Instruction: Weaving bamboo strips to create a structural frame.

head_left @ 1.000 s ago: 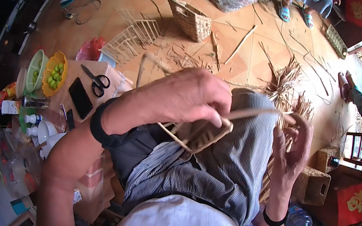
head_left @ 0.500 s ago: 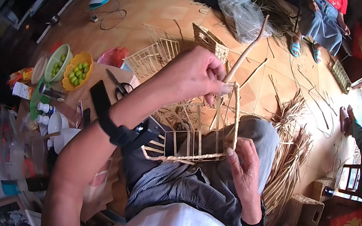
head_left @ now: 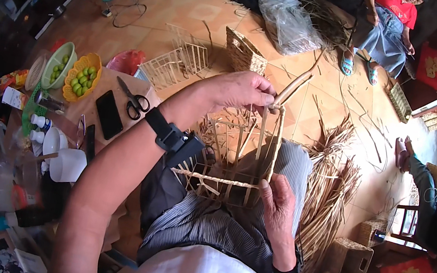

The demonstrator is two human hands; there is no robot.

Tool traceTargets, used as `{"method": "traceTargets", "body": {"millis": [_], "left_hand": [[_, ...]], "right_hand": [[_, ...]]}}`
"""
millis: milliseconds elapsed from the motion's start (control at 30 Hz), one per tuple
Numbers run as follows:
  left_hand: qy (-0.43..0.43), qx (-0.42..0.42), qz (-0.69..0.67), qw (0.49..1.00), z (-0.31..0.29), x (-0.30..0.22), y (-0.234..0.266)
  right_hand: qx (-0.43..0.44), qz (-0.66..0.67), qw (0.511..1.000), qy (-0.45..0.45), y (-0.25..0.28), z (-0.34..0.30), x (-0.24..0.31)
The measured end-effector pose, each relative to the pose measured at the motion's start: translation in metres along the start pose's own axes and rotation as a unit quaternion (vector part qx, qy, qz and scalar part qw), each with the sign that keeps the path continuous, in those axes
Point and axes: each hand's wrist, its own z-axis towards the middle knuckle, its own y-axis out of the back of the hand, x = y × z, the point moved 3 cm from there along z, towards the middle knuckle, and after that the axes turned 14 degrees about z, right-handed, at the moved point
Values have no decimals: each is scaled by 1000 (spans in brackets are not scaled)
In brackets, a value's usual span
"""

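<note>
A basket frame of thin pale slats rests over my lap, its rim wrapped in twisted dried straw along the near and right sides. At the rim's far right corner, the closed fingers of my left hand pinch a thick straw strand; its loose ends stick out up and to the right. My right hand grips the near right corner between thumb and fingers. Part of the frame is hidden behind my left forearm and wrist device.
On the left table lie scissors, a phone and bowls of green fruit. Straw bundles lie at my right. Ahead are another slat frame and a woven basket. Two people sit farther off.
My left hand has come down slightly to the rim corner, and the strand, upright before, now leans to the right. The right hand keeps its hold. The whole view has shifted a little.
</note>
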Motion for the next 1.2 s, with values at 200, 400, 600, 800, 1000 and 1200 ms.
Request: {"method": "traceTargets", "body": {"millis": [200,400,600,800,1000,1200], "left_hand": [[-13,27,-55,998,1,11,8],[-54,-19,-61,996,-1,13,1],[-83,-72,0,994,-5,9,-3],[-102,-73,-4,992,-22,-6,-12],[-95,-60,-51,992,-26,1,-12],[-78,-5,-140,987,-26,2,-11]], "right_hand": [[18,-32,999,12,0,7,-4],[25,-12,999,27,0,4,-12],[20,-22,999,33,-1,3,-10],[35,-71,995,65,3,-6,-5],[40,-83,994,56,3,-13,-3],[38,-65,996,57,4,-16,-5]]}}
